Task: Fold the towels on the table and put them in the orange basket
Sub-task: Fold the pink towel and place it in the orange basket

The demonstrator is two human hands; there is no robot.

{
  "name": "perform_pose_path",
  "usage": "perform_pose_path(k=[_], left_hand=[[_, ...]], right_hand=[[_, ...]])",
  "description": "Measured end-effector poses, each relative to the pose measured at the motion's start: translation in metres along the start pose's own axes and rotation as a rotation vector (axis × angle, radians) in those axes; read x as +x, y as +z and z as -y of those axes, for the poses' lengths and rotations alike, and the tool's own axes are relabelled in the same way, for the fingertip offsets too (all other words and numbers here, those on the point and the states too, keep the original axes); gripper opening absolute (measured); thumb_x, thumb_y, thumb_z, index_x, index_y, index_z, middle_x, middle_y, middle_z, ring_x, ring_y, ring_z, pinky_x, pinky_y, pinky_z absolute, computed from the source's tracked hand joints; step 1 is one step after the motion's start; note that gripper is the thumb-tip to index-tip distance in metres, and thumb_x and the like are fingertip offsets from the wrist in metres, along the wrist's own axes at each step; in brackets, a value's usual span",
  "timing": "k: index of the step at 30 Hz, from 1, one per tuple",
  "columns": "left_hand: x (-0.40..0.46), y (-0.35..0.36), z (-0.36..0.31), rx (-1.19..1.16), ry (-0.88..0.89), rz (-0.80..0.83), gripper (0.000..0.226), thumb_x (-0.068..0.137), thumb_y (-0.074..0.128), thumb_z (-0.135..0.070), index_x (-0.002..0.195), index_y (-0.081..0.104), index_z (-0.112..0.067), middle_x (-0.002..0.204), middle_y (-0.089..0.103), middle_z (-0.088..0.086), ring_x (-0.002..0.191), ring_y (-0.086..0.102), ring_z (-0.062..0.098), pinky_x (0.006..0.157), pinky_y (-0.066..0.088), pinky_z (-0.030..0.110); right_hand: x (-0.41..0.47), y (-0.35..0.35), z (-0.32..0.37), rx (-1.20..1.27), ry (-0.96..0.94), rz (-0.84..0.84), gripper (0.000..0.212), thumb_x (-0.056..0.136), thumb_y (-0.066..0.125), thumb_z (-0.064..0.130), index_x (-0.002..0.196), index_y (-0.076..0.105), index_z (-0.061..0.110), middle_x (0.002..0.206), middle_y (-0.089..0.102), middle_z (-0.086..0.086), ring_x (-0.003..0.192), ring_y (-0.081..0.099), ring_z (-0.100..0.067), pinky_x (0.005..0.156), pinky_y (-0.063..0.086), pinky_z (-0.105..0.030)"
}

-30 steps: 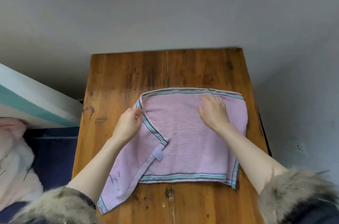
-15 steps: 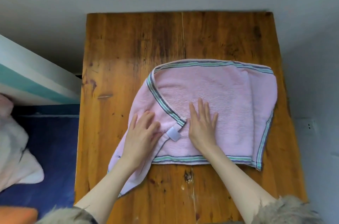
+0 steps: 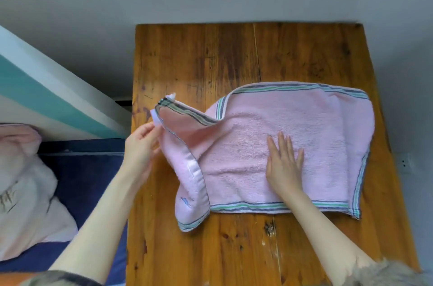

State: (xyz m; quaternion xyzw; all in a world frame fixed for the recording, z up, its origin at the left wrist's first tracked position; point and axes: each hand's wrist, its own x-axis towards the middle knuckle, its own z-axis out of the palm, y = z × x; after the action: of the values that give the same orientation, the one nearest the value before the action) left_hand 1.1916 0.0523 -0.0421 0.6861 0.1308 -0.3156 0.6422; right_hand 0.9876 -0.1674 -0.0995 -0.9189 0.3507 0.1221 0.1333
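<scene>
Towel long axis left-right on table; left hand pinches lifted corner, right hand flat

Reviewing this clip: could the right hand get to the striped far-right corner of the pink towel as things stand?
Probably yes. The right hand lies flat on the pink terry towel, and only bare cloth lies between it and that corner. The left hand pinches the lifted left edge, well clear.
</scene>
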Motion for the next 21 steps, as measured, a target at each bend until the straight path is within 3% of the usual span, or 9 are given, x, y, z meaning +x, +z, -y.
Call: perform_pose_path(k=[4,7,9,11,13,15,18,21], left_hand=[[0.028,-0.036,-0.019,0.003,-0.073,-0.146,0.022,0.094,0.053,-0.020,0.113,0.058,-0.011,0.110,0.065,0.008,0.094,0.064,0.017,0.080,0.053,0.032],[0.028,-0.048,-0.011,0.167,-0.094,-0.223,0.044,0.091,0.054,-0.042,0.122,0.052,-0.011,0.110,0.063,0.007,0.096,0.063,0.018,0.073,0.053,0.030],[0.019,-0.046,0.001,0.296,-0.083,-0.212,0.053,0.084,0.061,-0.047,0.117,0.048,-0.009,0.101,0.063,0.008,0.091,0.063,0.020,0.074,0.053,0.034],[0.010,-0.042,0.018,0.492,-0.065,-0.192,0.057,0.078,0.070,-0.044,0.119,0.043,-0.013,0.102,0.060,0.007,0.097,0.059,0.024,0.086,0.049,0.042],[0.005,-0.042,0.032,0.651,-0.052,-0.209,0.059,0.078,0.071,-0.030,0.125,0.041,-0.011,0.117,0.057,0.009,0.109,0.054,0.029,0.091,0.045,0.041],[0.004,-0.049,0.038,0.719,-0.024,-0.264,0.045,0.081,0.062,-0.015,0.123,0.046,-0.009,0.118,0.059,0.012,0.109,0.053,0.033,0.086,0.043,0.036],[0.007,-0.072,0.037,0.758,0.068,-0.333,0.028,0.084,0.054,-0.009,0.111,0.060,-0.010,0.104,0.067,0.011,0.102,0.057,0.032,0.080,0.040,0.032],[0.012,-0.095,0.034,0.795,0.140,-0.385,0.028,0.086,0.050,-0.006,0.112,0.060,-0.009,0.102,0.066,0.011,0.099,0.058,0.032,0.085,0.040,0.034]], right_hand=[[0.001,-0.008,0.041,0.037,-0.018,0.035,0.054,0.097,0.031,0.026,0.149,0.018,0.018,0.158,0.003,-0.006,0.146,-0.002,-0.023,0.113,-0.003,-0.053],[0.002,-0.006,0.079,0.074,-0.163,-0.006,0.057,0.093,0.041,0.028,0.147,0.027,0.016,0.157,0.011,-0.008,0.146,0.006,-0.027,0.112,-0.004,-0.055],[0.002,0.000,0.102,0.065,-0.254,0.011,0.062,0.089,0.052,0.033,0.145,0.031,0.017,0.156,0.017,-0.010,0.145,0.011,-0.030,0.110,-0.002,-0.056],[0.001,0.004,0.123,0.033,-0.320,0.062,0.072,0.085,0.060,0.040,0.147,0.028,0.019,0.157,0.012,-0.010,0.145,0.006,-0.031,0.110,-0.001,-0.059],[-0.003,0.006,0.138,-0.003,-0.350,0.139,0.081,0.084,0.058,0.049,0.149,0.018,0.025,0.158,-0.002,-0.005,0.145,-0.007,-0.028,0.110,-0.006,-0.060],[-0.009,0.010,0.145,-0.039,-0.348,0.204,0.087,0.082,0.056,0.056,0.150,0.007,0.030,0.157,-0.014,-0.002,0.144,-0.017,-0.026,0.109,-0.010,-0.061],[-0.017,0.015,0.144,-0.082,-0.321,0.256,0.097,0.079,0.055,0.062,0.148,-0.007,0.035,0.152,-0.029,0.001,0.140,-0.028,-0.024,0.107,-0.010,-0.063],[-0.025,0.015,0.141,-0.121,-0.305,0.287,0.105,0.075,0.055,0.066,0.144,-0.018,0.037,0.146,-0.038,0.002,0.137,-0.033,-0.023,0.109,-0.008,-0.065]])
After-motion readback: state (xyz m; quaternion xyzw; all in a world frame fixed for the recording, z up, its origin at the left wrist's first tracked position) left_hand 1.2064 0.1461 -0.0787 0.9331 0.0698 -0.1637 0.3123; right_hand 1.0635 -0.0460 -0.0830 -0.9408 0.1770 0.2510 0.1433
